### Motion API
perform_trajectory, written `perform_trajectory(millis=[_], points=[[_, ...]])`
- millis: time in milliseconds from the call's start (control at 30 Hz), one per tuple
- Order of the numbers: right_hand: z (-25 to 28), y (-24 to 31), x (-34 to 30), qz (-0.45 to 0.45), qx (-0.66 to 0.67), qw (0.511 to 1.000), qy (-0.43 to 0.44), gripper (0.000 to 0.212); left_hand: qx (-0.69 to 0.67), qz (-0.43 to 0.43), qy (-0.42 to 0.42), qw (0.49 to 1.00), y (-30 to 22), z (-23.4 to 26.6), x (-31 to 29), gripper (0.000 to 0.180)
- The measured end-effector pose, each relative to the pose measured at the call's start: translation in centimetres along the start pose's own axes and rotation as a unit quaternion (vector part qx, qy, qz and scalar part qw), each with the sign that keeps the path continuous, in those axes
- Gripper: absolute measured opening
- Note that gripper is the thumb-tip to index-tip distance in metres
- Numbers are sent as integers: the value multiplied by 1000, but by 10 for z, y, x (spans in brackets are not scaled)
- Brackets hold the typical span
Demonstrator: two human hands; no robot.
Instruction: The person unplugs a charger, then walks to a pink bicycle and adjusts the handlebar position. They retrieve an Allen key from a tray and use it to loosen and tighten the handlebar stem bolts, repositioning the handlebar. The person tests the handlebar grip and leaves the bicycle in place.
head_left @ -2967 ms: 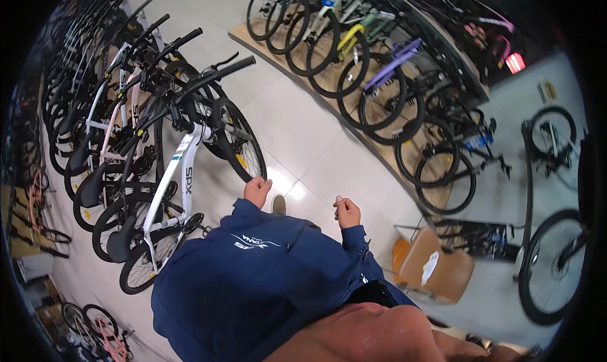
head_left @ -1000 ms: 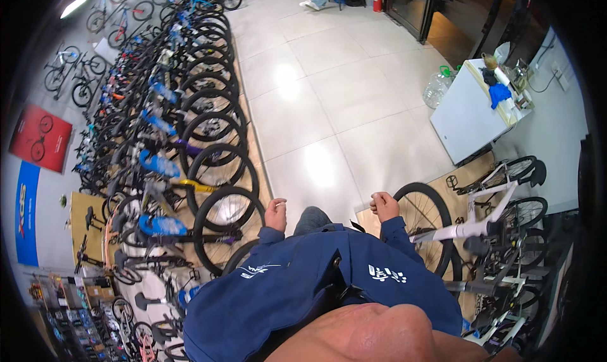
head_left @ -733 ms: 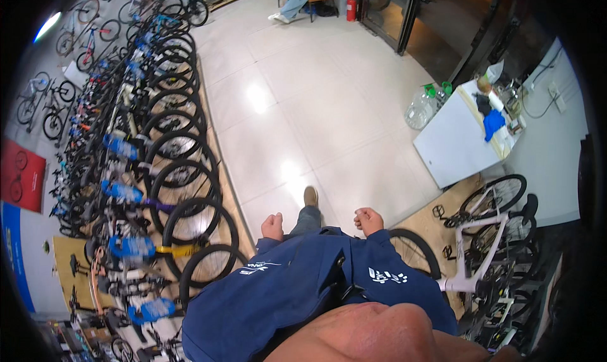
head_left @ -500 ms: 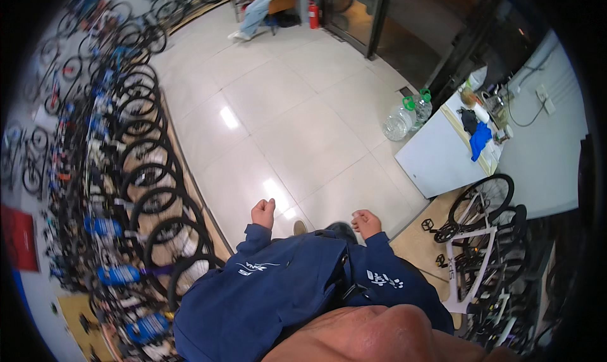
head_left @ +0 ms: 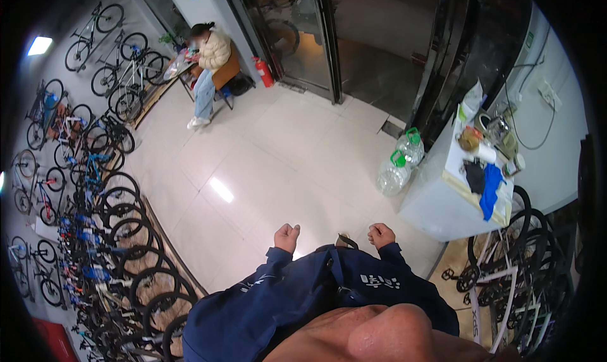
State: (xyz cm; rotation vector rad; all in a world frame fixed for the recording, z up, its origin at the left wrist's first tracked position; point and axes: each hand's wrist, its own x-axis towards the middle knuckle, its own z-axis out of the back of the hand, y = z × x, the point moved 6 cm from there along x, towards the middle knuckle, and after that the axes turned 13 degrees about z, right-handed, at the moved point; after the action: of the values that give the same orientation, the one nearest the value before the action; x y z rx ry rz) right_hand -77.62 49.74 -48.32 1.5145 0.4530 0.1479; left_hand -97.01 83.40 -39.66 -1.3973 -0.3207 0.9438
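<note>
From where I stand, the white surface [head_left: 425,205] sits ahead and right of the right hand [head_left: 381,235], farther from the left hand [head_left: 287,237], its long axis seemingly running outward; a blue cloth [head_left: 490,191] lies at its near end; both hands are loosely balled, nothing showing, palms hidden, and the clutter [head_left: 469,139] beyond the cloth is hard to make out

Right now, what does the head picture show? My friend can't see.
The left hand and right hand are curled over a pale floor, nothing visible in them. Bikes crowd both sides; a white cabinet and two bottles stand at right, and another person sits at upper left.
</note>
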Motion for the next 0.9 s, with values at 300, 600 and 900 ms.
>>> perform_trajectory(millis=[300,600,900], points=[[-105,111,274,65,37,987,140,20,-22,16,-31,999,-68,-84,271,48],[-106,273,561,196,-191,962,-3,26,-106,151,134,974,-224,-237,596,41],[-115,453,792,467,-318,824,-45,92,-269,81,596,752,-499,-529,669,79]])
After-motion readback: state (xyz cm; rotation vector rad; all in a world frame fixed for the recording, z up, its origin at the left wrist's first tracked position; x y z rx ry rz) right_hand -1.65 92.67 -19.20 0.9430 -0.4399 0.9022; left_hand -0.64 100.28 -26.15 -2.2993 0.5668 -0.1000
